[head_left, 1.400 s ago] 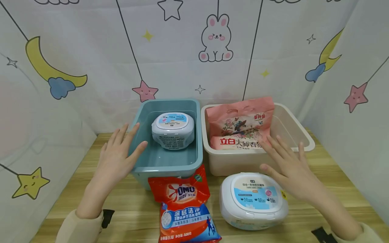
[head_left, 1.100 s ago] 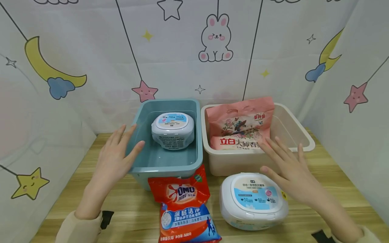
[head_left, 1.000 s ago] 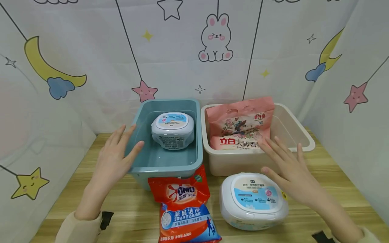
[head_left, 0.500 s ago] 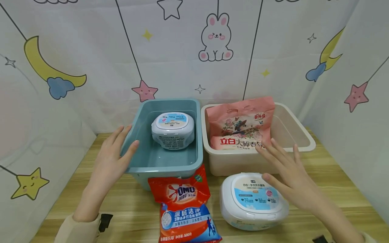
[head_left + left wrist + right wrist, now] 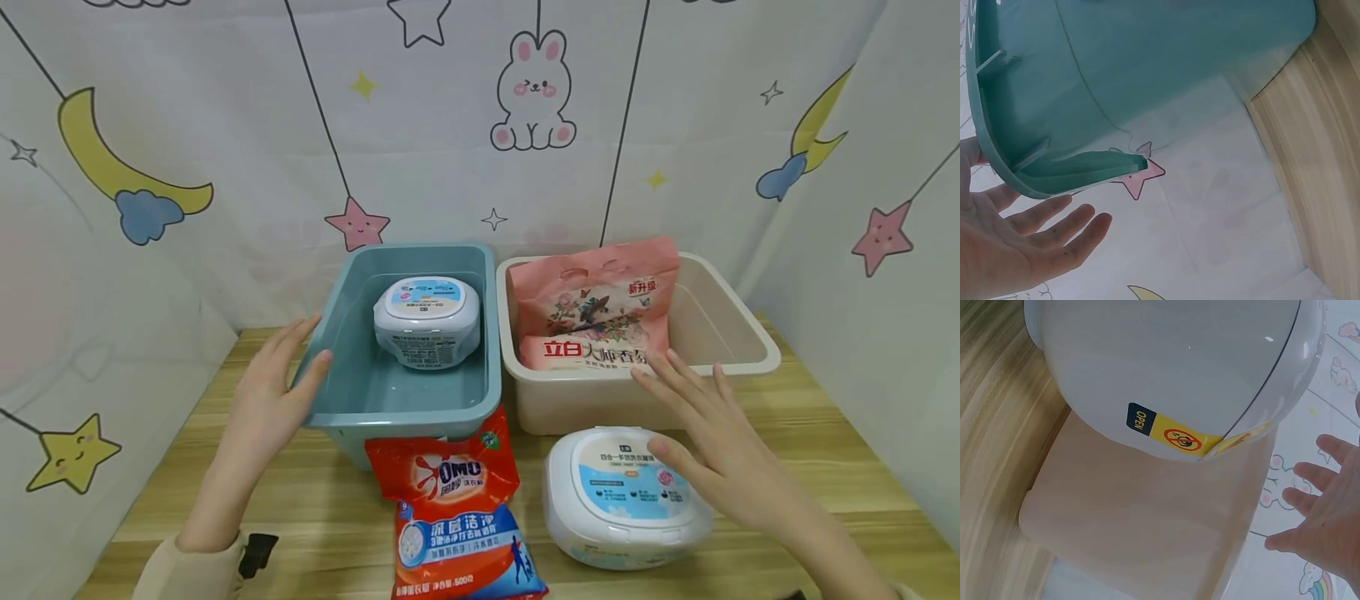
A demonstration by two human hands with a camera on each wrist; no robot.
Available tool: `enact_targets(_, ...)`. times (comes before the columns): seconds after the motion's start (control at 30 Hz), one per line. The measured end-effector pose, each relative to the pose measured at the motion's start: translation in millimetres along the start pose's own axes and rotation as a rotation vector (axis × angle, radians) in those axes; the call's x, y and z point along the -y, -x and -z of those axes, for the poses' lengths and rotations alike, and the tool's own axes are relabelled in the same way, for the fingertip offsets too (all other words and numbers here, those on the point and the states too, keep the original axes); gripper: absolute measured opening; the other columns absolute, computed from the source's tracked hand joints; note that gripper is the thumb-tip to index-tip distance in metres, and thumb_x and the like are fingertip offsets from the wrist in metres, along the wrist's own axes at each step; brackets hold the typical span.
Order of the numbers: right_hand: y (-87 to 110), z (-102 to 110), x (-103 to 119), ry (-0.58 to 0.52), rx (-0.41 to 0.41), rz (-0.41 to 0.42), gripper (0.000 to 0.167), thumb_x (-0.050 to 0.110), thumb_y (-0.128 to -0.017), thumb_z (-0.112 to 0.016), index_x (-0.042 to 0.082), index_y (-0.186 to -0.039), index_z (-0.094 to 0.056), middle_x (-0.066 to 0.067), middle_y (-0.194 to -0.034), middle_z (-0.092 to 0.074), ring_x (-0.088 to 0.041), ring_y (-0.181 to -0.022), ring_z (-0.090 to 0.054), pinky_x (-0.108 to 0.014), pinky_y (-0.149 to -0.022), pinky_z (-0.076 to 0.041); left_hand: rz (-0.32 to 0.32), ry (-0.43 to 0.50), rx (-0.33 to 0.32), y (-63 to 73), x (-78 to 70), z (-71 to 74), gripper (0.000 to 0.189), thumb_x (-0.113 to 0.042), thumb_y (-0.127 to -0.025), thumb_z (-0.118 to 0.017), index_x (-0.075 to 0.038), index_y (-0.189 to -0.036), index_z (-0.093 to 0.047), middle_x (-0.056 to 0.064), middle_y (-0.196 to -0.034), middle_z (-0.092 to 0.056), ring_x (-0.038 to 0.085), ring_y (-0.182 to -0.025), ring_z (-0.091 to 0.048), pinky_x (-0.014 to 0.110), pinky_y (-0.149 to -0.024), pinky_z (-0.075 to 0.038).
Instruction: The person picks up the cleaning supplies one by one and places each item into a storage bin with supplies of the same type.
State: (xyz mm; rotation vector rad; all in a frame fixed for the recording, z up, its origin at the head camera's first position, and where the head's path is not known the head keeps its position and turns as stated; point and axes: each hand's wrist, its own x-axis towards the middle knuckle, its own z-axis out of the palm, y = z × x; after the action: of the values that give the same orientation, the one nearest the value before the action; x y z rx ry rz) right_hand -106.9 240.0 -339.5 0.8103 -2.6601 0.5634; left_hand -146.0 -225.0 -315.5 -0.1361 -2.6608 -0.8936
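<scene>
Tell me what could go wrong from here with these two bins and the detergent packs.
The left hand is right at the blue bin's rim, so a bump might shift it into the red bag in front. The right hand, lowered carelessly, could knock the front tub. The pink bag sticks up above the cream bin's rim and might get snagged.

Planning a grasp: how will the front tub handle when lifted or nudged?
The front tub looks stiff, given its crisp moulded edges. Its smooth, glossy side may be slippery. Wide and low, it probably won't tip easily.
</scene>
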Motion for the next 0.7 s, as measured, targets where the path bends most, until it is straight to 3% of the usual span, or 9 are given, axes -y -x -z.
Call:
enact_targets(0.17, 2.3, -1.5, 0.1, -0.005, -0.003, 0.009, 0.069, 0.027, -0.093, -0.062, 0.022, -0.152, -0.028, 0.000, -0.161, -0.021, -0.017, -0.152, -0.005, -0.047, -0.121, 0.010, 0.010, 0.059, 0.019, 0.6, 4.7, 1.6, 0.052, -0.035, -0.100, -0.048, -0.020, -0.149, -0.036, 0.021, -0.148, -0.039, 0.044, -0.131, -0.040, 0.065, -0.094, -0.042)
enact_targets(0.47, 9.0, -5.6, -0.6, -0.007, -0.010, 0.010, 0.071, 0.022, -0.090, -0.065, 0.020, -0.151, -0.030, 0.000, -0.161, -0.023, -0.015, -0.151, -0.008, -0.044, -0.122, 0.008, 0.052, 0.161, 0.031, 0.1, 9.2, 5.3, 0.051, -0.028, -0.100, -0.050, -0.019, -0.148, -0.038, 0.020, -0.149, -0.038, 0.044, -0.129, -0.042, 0.063, -0.092, -0.045)
enact_targets(0.7, 10.9, -8.7, -0.5, -0.048, -0.028, 0.051, 0.071, 0.022, -0.088, -0.067, 0.017, -0.150, -0.033, -0.002, -0.159, -0.028, -0.018, -0.151, -0.013, -0.041, -0.122, 0.008, 0.074, 0.184, 0.037, 1.4, 10.6, 5.4, 0.053, -0.027, -0.099, -0.053, -0.018, -0.148, -0.038, 0.020, -0.149, -0.038, 0.045, -0.129, -0.043, 0.063, -0.093, -0.045)
